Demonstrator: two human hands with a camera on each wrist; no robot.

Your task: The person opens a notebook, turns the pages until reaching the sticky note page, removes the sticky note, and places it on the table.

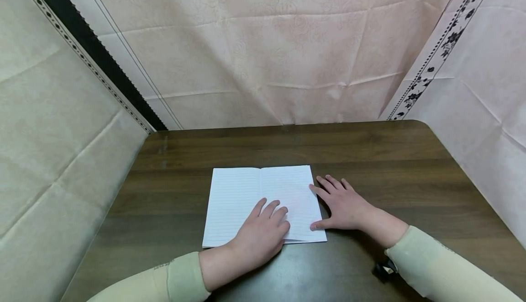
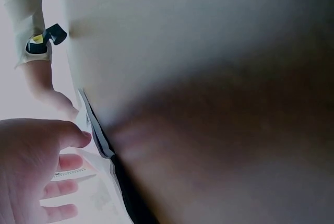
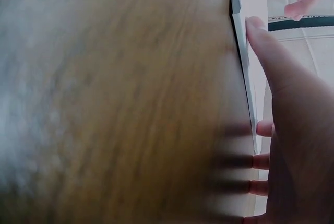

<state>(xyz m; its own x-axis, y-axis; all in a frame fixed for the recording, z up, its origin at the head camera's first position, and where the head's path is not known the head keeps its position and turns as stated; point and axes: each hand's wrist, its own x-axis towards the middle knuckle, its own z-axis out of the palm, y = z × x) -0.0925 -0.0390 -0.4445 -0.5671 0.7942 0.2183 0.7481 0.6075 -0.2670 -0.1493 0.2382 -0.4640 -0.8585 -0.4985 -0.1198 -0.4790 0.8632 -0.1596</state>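
Your notebook (image 1: 250, 190) lies on the desk (image 1: 370, 151), already open at lined pages; its right page (image 1: 293, 188) looks slightly raised along the bottom, so flattening seems left. Your left hand (image 1: 263, 238) is over that page near the fold (image 1: 260, 181), fingers relaxed, grasping nothing; your right hand (image 1: 344, 207) spreads loose, ungripping fingers at its outer edge.

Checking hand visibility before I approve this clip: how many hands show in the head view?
2. The left hand is over the lower middle of the open notebook; the right hand is at its right edge. None seem hidden.
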